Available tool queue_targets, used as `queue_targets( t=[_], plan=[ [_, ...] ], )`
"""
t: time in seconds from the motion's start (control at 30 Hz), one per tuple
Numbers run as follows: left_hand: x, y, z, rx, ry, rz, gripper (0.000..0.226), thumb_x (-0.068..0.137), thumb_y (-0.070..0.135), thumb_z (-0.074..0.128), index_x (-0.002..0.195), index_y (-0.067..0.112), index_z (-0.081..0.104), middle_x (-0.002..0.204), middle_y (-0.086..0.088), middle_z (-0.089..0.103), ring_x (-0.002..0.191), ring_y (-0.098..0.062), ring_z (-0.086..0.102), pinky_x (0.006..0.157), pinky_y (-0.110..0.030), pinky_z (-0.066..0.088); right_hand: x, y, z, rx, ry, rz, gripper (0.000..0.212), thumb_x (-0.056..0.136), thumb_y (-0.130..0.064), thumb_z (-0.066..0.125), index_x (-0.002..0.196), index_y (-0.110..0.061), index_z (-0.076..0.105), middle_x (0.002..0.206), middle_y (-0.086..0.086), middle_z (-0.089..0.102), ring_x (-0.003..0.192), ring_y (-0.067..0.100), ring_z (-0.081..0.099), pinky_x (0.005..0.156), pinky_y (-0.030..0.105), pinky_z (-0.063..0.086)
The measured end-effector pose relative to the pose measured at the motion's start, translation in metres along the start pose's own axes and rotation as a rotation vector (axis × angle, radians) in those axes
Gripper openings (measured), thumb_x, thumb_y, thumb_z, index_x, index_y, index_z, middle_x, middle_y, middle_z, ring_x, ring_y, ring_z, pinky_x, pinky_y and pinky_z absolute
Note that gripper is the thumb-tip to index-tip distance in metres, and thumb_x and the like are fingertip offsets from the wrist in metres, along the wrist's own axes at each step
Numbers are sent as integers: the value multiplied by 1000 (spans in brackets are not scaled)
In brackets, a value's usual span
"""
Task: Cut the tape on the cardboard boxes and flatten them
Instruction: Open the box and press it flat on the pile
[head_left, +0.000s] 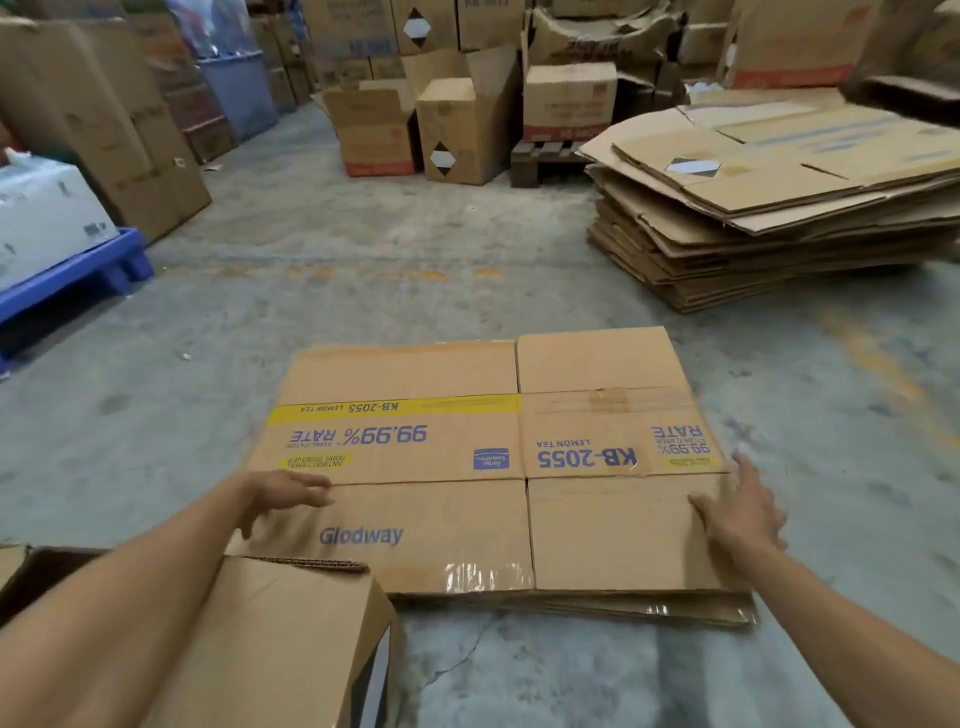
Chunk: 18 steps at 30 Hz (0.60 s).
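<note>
Concrete floor (332, 270) (cracked): flattened box (483, 467), stack (753, 218).

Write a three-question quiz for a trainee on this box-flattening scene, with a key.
1. True or false: the Glodway box on the floor is already flattened.
2. Where is the big stack of flattened cardboard? A) far right B) far left C) under the blue pallet
3. Fill in: the left hand and the right hand both reach to the ____ box, neither shut in a grip on it.

Key: 1 true; 2 A; 3 Glodway
</note>
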<state>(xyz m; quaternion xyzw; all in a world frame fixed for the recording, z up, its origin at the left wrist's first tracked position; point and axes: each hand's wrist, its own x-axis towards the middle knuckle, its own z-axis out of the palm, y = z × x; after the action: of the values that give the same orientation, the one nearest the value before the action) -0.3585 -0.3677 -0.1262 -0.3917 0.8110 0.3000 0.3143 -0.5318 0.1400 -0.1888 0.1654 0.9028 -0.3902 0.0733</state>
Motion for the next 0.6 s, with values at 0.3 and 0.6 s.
queue_targets(
  t=[0.3,0.6],
  plan=[
    [40,-2,22,464,117,-12,105,85,59,63,152,41,-15,160,-26,-1,148,-43,16,119,-46,23,-48,-9,37,-869,-369,-385,132,35,-107,32,151,-53,0,155,4,16,139,37,24,101,62,33],
    [44,8,28,552,172,93,98,92,42,61,152,41,-17,162,-17,-15,147,-39,22,118,-50,24,-68,0,33,-1010,-374,-428,136,41,-107,32,153,-45,-13,158,13,13,140,40,19,99,61,32]
  ],
)
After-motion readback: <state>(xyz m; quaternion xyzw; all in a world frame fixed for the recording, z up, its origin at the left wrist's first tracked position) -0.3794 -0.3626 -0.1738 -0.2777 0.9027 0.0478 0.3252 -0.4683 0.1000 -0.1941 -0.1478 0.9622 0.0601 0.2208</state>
